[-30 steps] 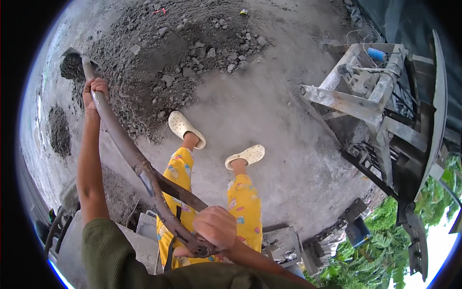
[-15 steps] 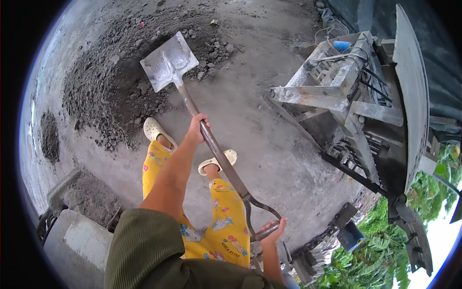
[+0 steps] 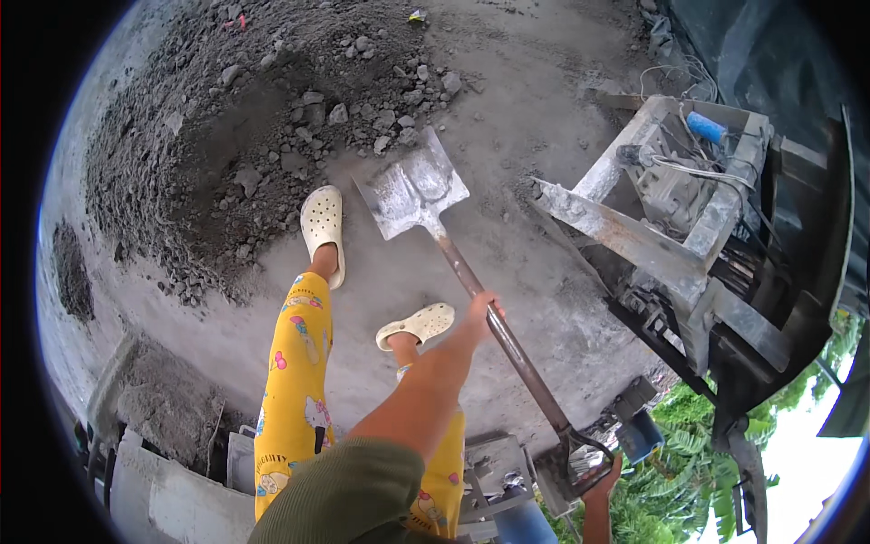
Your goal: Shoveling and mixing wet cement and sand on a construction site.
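Note:
I grip a metal shovel (image 3: pixel 535 374) with both hands, its long shaft slanting across the middle of the view. My left hand (image 3: pixel 486 312) is wrapped round the shaft below the blade. At the lower right, my right hand (image 3: pixel 602 478) is closed on the handle end. The flat, dust-whitened shovel blade (image 3: pixel 412 189) is over the dusty floor, just right of a pile of dark grey sand and stones (image 3: pixel 217 118). No heaped load shows on the blade.
A dusty metal machine frame (image 3: pixel 634 231) with cables and a blue cylinder (image 3: pixel 706 128) stands at right. My feet, in cream clogs (image 3: pixel 323 222), are between pile and shovel. A grey-filled trough (image 3: pixel 168 385) lies at lower left. Blue containers (image 3: pixel 642 437) and green plants are at lower right.
The shovel has swung right and back toward me, its blade leaving the pile's edge. Both hands moved right with it. My left-side foot has stepped forward, and the view has shifted.

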`<state>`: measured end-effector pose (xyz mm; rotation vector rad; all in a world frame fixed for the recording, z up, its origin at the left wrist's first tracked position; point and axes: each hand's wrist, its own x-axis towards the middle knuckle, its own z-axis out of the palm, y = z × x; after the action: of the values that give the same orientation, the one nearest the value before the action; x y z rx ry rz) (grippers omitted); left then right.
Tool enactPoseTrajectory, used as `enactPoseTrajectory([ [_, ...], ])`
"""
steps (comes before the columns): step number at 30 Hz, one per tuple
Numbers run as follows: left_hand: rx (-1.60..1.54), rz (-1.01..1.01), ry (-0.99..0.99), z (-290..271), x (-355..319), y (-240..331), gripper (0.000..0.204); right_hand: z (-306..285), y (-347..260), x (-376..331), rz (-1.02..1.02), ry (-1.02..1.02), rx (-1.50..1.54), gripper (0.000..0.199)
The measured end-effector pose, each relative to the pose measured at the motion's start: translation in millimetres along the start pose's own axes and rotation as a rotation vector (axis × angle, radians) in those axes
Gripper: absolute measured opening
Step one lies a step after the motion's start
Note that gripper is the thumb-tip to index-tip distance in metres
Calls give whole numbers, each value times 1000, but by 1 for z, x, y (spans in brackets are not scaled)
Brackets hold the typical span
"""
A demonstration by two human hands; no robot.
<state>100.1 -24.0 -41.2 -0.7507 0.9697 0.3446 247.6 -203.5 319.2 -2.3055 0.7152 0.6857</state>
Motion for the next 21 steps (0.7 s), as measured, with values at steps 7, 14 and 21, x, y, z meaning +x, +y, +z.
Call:
enactPoseTrajectory([
  [7, -20, 192, -2, 44, -20, 158, 12, 132, -18, -20, -18, -48, 35, 50],
  [14, -38, 194, 47, 23, -76, 130, 10, 84, 21, -6, -105, -112, 105, 47],
  [21, -202, 430, -113, -4, -250, 192, 10, 100, 45, -54, -381, -424, 117, 49],
])
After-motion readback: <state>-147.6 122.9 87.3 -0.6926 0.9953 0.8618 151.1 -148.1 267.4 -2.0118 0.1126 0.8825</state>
